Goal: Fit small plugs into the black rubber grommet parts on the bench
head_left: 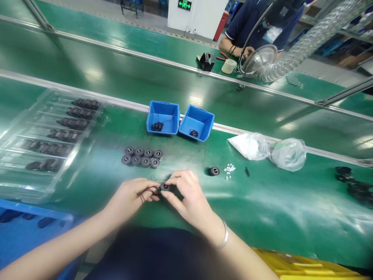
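In the head view my right hand (186, 192) grips a round black part (165, 187) between thumb and fingers, over the green table near its front edge. Beside it, my left hand (136, 192) is closed on thin black wires (151, 190), its fingertips close to the same part. Whether the wires are joined to the part I cannot tell. Several similar round black parts (142, 156) stand in two rows beyond my left hand. To the right of my right hand lies one more round black part (214, 171), with small white pieces (229, 169) and a small black strip (247, 172) beyond it.
Two blue bins (163, 116) with black wires stand at the back. Clear plastic trays (43, 128) holding black parts fill the left. Plastic bags (253, 146) and dark parts (359, 192) lie right. Across a metal rail, a person (259, 23) sits behind a transparent duct (314, 39).
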Demonstrator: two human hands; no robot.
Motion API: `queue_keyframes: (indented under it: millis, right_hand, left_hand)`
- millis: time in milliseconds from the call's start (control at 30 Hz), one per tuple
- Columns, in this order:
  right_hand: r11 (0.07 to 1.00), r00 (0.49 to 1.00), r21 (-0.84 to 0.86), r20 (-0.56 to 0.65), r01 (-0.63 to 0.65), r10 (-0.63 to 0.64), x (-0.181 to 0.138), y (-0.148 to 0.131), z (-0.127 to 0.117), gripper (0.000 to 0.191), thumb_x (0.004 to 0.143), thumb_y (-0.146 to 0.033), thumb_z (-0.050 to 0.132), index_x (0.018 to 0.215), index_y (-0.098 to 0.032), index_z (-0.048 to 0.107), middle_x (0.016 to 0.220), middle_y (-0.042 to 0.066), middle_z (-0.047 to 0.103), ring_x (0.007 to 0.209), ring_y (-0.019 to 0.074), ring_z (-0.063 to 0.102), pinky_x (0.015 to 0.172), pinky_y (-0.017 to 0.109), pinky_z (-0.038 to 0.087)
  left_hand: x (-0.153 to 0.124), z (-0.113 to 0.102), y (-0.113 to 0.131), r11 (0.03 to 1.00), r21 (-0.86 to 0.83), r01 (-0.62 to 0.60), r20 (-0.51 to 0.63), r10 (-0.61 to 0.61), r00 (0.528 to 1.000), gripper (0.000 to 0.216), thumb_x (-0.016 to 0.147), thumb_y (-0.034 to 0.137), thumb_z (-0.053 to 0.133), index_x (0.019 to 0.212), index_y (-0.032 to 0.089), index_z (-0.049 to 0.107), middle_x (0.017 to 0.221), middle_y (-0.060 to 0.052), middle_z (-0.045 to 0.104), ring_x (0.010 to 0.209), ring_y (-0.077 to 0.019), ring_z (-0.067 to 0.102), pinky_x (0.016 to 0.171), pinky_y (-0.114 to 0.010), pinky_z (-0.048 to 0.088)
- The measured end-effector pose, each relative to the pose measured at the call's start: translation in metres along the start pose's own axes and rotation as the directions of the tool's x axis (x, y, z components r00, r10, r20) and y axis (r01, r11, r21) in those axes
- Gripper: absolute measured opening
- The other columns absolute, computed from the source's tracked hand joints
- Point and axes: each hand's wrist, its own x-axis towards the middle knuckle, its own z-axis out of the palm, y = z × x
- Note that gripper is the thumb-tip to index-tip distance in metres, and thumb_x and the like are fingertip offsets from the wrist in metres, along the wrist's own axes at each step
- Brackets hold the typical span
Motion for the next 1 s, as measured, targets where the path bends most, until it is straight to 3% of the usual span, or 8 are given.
queue_keyframes:
  millis: [100,200,333,467,600,733,933,1000]
  right_hand:
    - [0.965,0.999,0.261,0.029,-0.038,0.031,0.002,-0.002,0.004,0.007,0.089,-0.027,0.06,0.089,-0.02,0.06,0.095,0.004,0.056,0.095,0.0173,0.053,0.086,0.033,0.043]
    - [0.897,0.992,0.425,0.054,-0.126,0.114,0.005,0.002,0.005,0.009,0.087,-0.026,0.062,0.081,-0.02,0.061,0.092,0.003,0.055,0.091,0.0149,0.055,0.084,0.03,0.044]
    - [0.823,0.971,0.516,0.112,-0.239,0.212,0.009,0.011,0.005,0.014,0.087,-0.028,0.062,0.076,-0.018,0.061,0.089,0.002,0.054,0.082,0.0128,0.054,0.074,0.027,0.045]
    - [0.811,0.945,0.485,0.145,-0.326,0.293,0.012,0.017,0.011,0.018,0.086,-0.028,0.061,0.073,-0.017,0.06,0.086,0.002,0.054,0.074,0.0116,0.053,0.064,0.024,0.043]
    - [0.836,0.936,0.421,0.145,-0.351,0.32,0.013,0.02,0.016,0.017,0.085,-0.026,0.061,0.07,-0.017,0.058,0.084,0.002,0.054,0.069,0.0103,0.051,0.06,0.023,0.042]
    - [0.853,0.939,0.394,0.127,-0.343,0.319,0.013,0.022,0.018,0.016,0.084,-0.024,0.061,0.071,-0.017,0.057,0.083,0.001,0.054,0.07,0.0104,0.052,0.06,0.023,0.042]
    - [0.858,0.942,0.39,0.102,-0.334,0.32,0.015,0.023,0.02,0.016,0.084,-0.024,0.061,0.071,-0.018,0.056,0.083,0.001,0.055,0.068,0.01,0.052,0.059,0.022,0.043]
    - [0.851,0.94,0.403,0.091,-0.338,0.33,0.014,0.023,0.021,0.017,0.084,-0.028,0.062,0.071,-0.018,0.056,0.083,0.002,0.057,0.067,0.0098,0.053,0.059,0.022,0.044]
  left_hand:
    - [0.0,0.001,0.005,0.997,0.046,-0.068,-0.01,0.069,0.998,0.021,0.09,0.023,0.052,0.102,0.02,0.07,0.083,-0.002,0.07,0.068,-0.0108,0.07,0.067,-0.02,0.058]
    - [0.0,0.001,0.005,0.984,0.092,-0.149,-0.024,0.152,0.988,0.022,0.09,0.021,0.053,0.105,0.021,0.069,0.083,-0.001,0.072,0.07,-0.0106,0.07,0.068,-0.019,0.057]
    - [-0.002,-0.003,0.001,0.975,0.125,-0.182,-0.032,0.188,0.982,0.022,0.092,0.021,0.051,0.107,0.022,0.067,0.084,0.0,0.074,0.072,-0.0103,0.071,0.068,-0.019,0.057]
    - [-0.006,-0.009,-0.009,0.922,0.316,-0.222,-0.101,0.265,0.959,0.019,0.091,0.021,0.054,0.105,0.022,0.067,0.085,-0.001,0.074,0.077,-0.0124,0.07,0.071,-0.022,0.057]
    - [-0.009,-0.01,-0.021,0.777,0.509,-0.369,-0.105,0.482,0.87,0.019,0.09,0.014,0.053,0.104,0.017,0.066,0.092,-0.007,0.072,0.084,-0.0154,0.069,0.074,-0.026,0.056]
    - [-0.011,-0.006,-0.024,0.586,0.627,-0.514,0.008,0.654,0.756,0.022,0.088,0.01,0.054,0.107,0.014,0.063,0.101,-0.012,0.072,0.095,-0.0206,0.067,0.084,-0.036,0.055]
    - [-0.011,0.001,-0.015,0.336,0.672,-0.659,0.285,0.705,0.65,0.028,0.091,0.006,0.042,0.109,0.009,0.063,0.114,-0.014,0.07,0.115,-0.024,0.059,0.099,-0.041,0.048]
    - [-0.011,0.003,-0.013,0.284,0.688,-0.667,0.333,0.694,0.639,0.03,0.091,0.004,0.038,0.107,0.006,0.064,0.115,-0.014,0.069,0.116,-0.0247,0.059,0.101,-0.041,0.046]
